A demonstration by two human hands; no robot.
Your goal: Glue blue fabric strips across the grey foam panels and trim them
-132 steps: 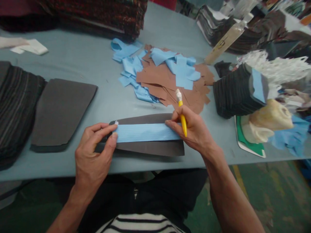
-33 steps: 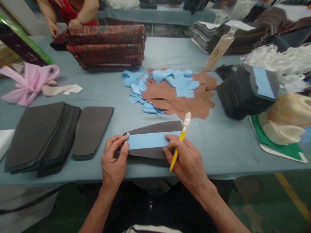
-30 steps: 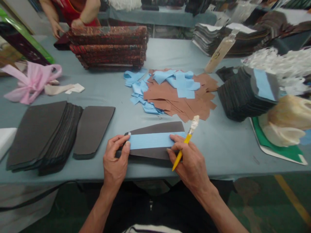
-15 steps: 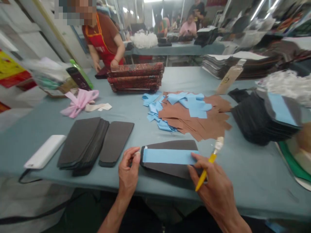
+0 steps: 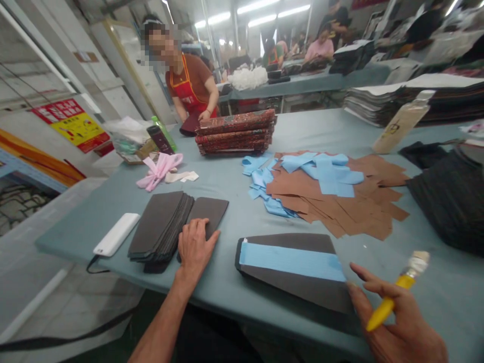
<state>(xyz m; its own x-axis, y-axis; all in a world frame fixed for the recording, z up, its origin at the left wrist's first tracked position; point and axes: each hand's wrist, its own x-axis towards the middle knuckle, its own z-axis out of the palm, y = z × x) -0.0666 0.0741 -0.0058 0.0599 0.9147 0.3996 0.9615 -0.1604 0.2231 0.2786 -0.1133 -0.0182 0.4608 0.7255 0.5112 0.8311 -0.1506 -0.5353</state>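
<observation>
My left hand (image 5: pixel 194 249) lies over the near part of a dark grey panel (image 5: pixel 212 209), fingers stretched out and thumb apart. Right beside it sits a stack of the same dark panels (image 5: pixel 161 222). In my right hand (image 5: pixel 406 325) is a brush with a yellow handle (image 5: pixel 401 282), its pale bristles pointing up and away. That hand's thumb and index finger are by the right end of another dark panel (image 5: pixel 287 290). Along this panel's middle lies a light blue strip (image 5: pixel 291 259), with a white spot at its left end.
Brown pieces (image 5: pixel 340 217) and blue scraps (image 5: pixel 335 174) are heaped beyond the panel. Around them stand a slanted bottle (image 5: pixel 403 123), a dark stack (image 5: pixel 449 196) and patterned folded goods (image 5: pixel 236 133). A white power bank (image 5: pixel 115 234) lies left. A person in a red apron (image 5: pixel 189 96) works across the table.
My left hand has left the strip's left end and moved left onto the single dark panel. My right hand, still with the brush, has drawn back off the blue strip. The view has shifted left.
</observation>
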